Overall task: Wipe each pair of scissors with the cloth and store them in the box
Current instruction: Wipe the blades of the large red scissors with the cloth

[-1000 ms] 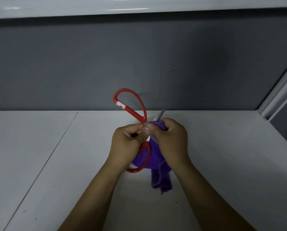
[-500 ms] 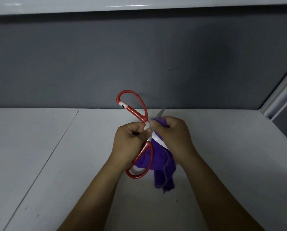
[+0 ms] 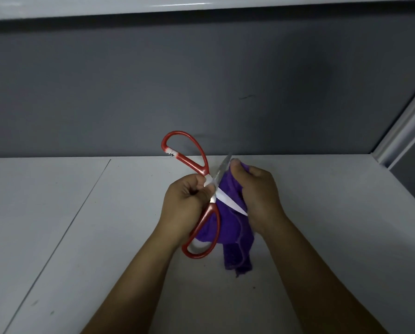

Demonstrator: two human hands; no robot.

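left hand (image 3: pixel 186 203): centre frame, fingers curled tight round the pivot of the scissors (image 3: pixel 203 196)
scissors: red loops, blades spread, held above the white table (image 3: pixel 81 237)
right hand (image 3: pixel 257 191): fingers clamped on purple cloth (image 3: pixel 230 227), pressing it to one blade
cloth: tail hangs toward table

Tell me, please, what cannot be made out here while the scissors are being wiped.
Head view:
- box: outside the frame.
- scissors pivot: covered by the left hand.
- lower blade tip: behind the right hand gripping the purple cloth.
- handle label: too small to read.
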